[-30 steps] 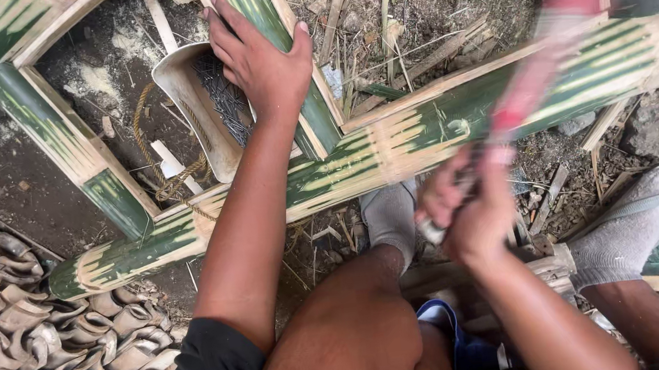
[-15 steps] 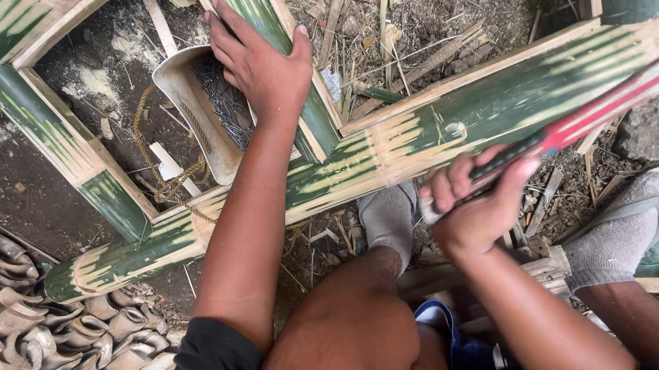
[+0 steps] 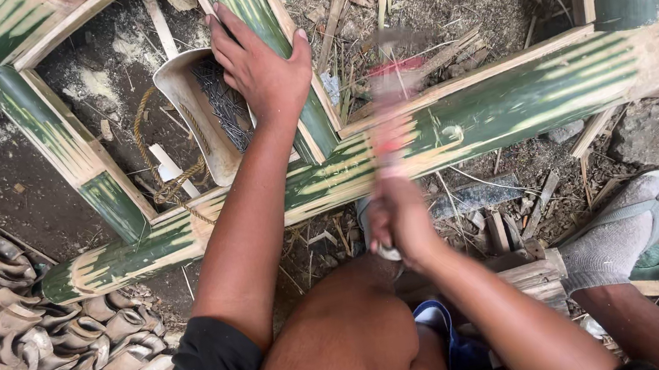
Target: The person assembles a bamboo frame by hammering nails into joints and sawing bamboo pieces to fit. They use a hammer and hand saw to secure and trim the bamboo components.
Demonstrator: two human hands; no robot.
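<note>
On the dirt ground in front of my knees, the bamboo frame (image 3: 503,107) lies mostly assembled: the long split pole runs from eight o'clock to two o'clock, with cross pieces already joined to it at ten, twelve and one o'clock. I judge the work is well along, with the joint near the middle being fastened and perhaps more to follow. My left hand (image 3: 262,64) is spread flat, fingers wide, pressing down on the upright cross piece at twelve o'clock, just beside a pale container of nails (image 3: 210,116). My right hand (image 3: 399,218) is closed tight around the handle of a red-handled hammer (image 3: 391,112), blurred in mid-swing above the long pole.
</note>
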